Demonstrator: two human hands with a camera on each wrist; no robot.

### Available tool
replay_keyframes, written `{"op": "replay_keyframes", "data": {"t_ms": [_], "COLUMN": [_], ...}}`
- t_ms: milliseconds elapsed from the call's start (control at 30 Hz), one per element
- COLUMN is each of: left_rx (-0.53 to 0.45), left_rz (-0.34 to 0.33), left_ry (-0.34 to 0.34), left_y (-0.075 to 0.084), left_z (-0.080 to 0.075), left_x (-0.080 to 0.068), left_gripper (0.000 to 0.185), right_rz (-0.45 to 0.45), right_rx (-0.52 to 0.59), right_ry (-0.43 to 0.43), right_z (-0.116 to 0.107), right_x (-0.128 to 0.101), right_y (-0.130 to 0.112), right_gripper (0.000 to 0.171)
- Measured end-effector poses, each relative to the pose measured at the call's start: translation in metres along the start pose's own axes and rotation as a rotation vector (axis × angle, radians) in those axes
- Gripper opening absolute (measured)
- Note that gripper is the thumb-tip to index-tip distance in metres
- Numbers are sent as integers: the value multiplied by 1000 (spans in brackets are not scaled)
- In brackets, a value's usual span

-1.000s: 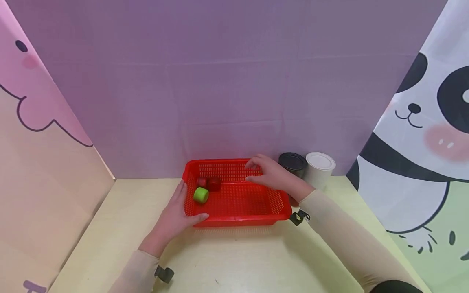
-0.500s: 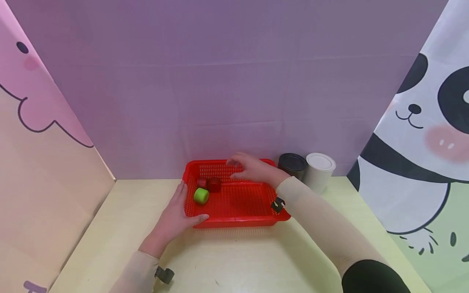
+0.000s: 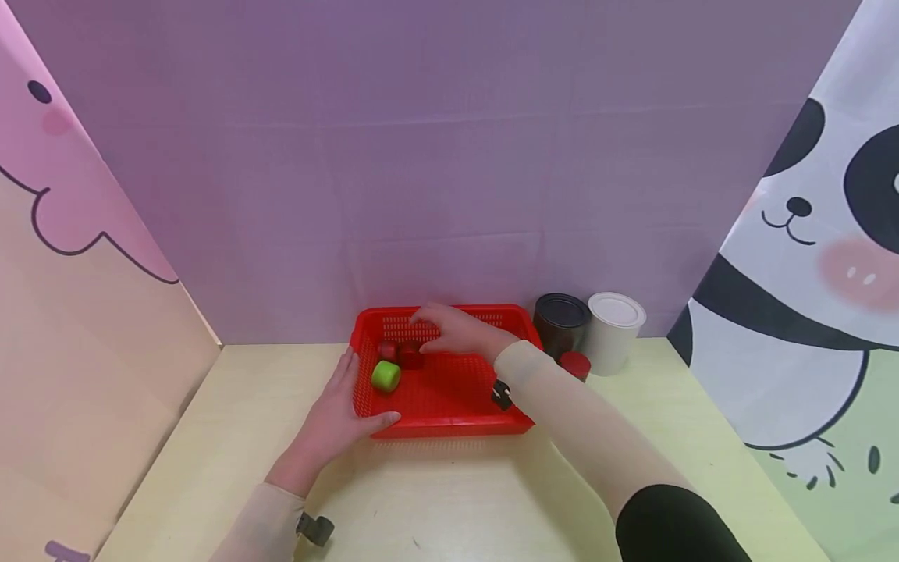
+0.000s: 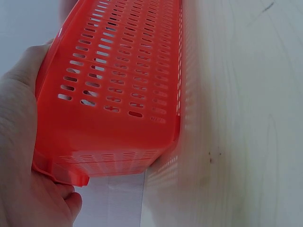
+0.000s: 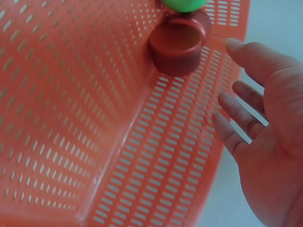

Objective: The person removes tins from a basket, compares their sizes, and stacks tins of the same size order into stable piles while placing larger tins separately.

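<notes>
A red slotted plastic basket (image 3: 449, 428) stands on the table. My left hand (image 3: 335, 417) holds its near left corner, thumb along the front rim and fingers against the left side. In the left wrist view the left hand (image 4: 21, 142) wraps the basket's rim. Inside, at the left, lie a green short cylinder (image 3: 386, 376) and two small red cup-like pieces (image 3: 410, 355). My right hand (image 3: 456, 332) hovers over the back of the basket, fingers loosely bent and apart, holding nothing. In the right wrist view a red cup-like piece (image 5: 175, 52) sits just beyond its thumb.
Behind the right forearm stand a dark canister (image 3: 562, 321) with a black lid and a white canister (image 3: 612, 332). A red round-topped object (image 3: 575, 364) is in front of them. A purple backdrop (image 3: 449, 156) rises behind the basket.
My right hand has moved left over the basket towards the red pieces. The red round-topped object now shows beside the canisters. My left hand and the basket stay put.
</notes>
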State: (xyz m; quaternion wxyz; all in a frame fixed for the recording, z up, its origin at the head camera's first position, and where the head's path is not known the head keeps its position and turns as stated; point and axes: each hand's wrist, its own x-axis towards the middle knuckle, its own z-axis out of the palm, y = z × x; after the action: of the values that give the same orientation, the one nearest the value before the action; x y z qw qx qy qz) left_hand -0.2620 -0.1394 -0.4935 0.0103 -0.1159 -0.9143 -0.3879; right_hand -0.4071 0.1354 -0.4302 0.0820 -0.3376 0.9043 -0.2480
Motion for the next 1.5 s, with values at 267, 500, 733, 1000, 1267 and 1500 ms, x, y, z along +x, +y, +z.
{"op": "replay_keyframes", "data": {"t_ms": [267,500,733,1000,1267,1500], "left_rx": [-8,-11,11,2,22,24], "left_rz": [-3,-2,-6,-9,-7,-12], "left_ry": [6,5,7,3,1,-7], "left_y": [1,1,0,2,3,4], "left_z": [-1,-3,-3,-3,-3,-4], "left_x": [-3,-4,-4,-5,-5,-5], "left_gripper": [137,138,140,137,137,137], "right_rz": [19,36,80,104,111,124], "right_rx": [13,35,55,68,55,112], "right_ry": [-36,-54,-56,-68,-82,-86], "right_z": [17,26,31,37,39,40], "right_x": [9,12,10,8,8,5], "right_y": [-6,-8,-8,-3,2,2], "right_gripper": [56,56,59,66,68,63]}}
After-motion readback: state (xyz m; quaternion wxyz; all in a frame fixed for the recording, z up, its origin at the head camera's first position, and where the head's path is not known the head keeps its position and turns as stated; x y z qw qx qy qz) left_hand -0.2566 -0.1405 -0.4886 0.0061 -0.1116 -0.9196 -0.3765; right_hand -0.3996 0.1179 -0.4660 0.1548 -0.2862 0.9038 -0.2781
